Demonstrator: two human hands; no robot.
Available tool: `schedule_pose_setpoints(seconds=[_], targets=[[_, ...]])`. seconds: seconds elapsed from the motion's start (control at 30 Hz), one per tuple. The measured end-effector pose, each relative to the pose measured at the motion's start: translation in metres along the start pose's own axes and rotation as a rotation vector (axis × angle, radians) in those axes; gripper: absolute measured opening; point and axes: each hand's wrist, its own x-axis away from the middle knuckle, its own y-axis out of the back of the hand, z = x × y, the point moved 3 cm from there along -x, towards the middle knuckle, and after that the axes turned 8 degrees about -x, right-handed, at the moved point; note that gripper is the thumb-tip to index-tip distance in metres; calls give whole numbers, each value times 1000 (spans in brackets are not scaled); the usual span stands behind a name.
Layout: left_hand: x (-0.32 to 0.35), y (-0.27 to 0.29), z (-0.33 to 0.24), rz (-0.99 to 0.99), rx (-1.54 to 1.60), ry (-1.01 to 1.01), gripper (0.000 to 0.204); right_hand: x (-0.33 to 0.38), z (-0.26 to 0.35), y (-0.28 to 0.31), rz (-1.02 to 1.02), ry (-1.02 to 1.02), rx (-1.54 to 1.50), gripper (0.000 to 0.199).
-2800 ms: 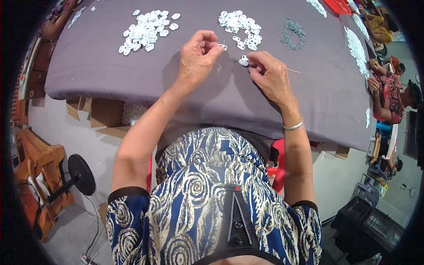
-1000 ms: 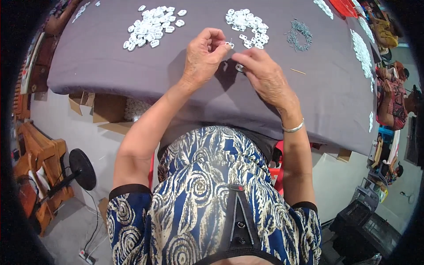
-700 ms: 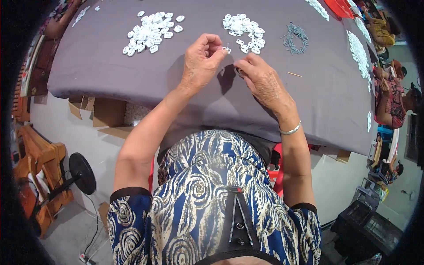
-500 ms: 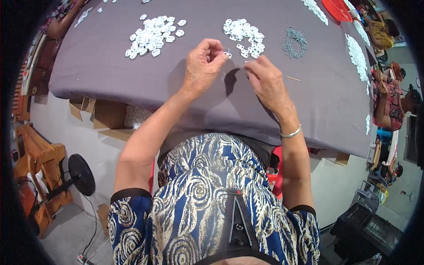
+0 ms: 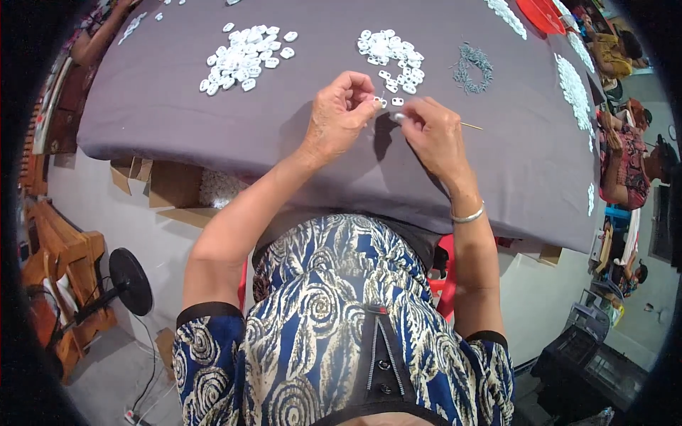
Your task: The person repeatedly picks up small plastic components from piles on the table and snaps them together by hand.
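My left hand (image 5: 339, 117) is closed in a pinch on a small white plastic piece with holes (image 5: 381, 103). A thin grey pin stands up from that piece. Facing it, my right hand (image 5: 435, 131) is closed too, thumb and finger pinching a small white piece (image 5: 399, 117) blurred by motion. Just beyond those fingertips, another white two-holed piece (image 5: 397, 101) shows by itself. A pile of similar white pieces (image 5: 389, 48) lies past my hands. The far ends of my fingers partly hide what they grip.
Larger white pieces (image 5: 245, 60) are heaped to the left on the grey cloth (image 5: 163, 113). Small grey pins (image 5: 472, 67) form a ring-shaped pile at right. A thin brass-coloured stick (image 5: 472, 126) lies beside my right hand. More white parts and a red basin (image 5: 541, 15) are farther right.
My left hand has shifted right and slightly nearer me with its white piece. My right hand has drawn slightly back, and a separate white piece now shows beyond its fingertips.
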Motion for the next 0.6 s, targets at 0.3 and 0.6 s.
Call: schedule_pose_setpoints(seconds=[0.3,0.6], targets=[[4,-6,-4,202,17,80,29,-9,-13,-11,-82,-389,-814,7],[1,-5,2,229,-45,40,29,-8,-11,-12,-53,-351,-778,8]])
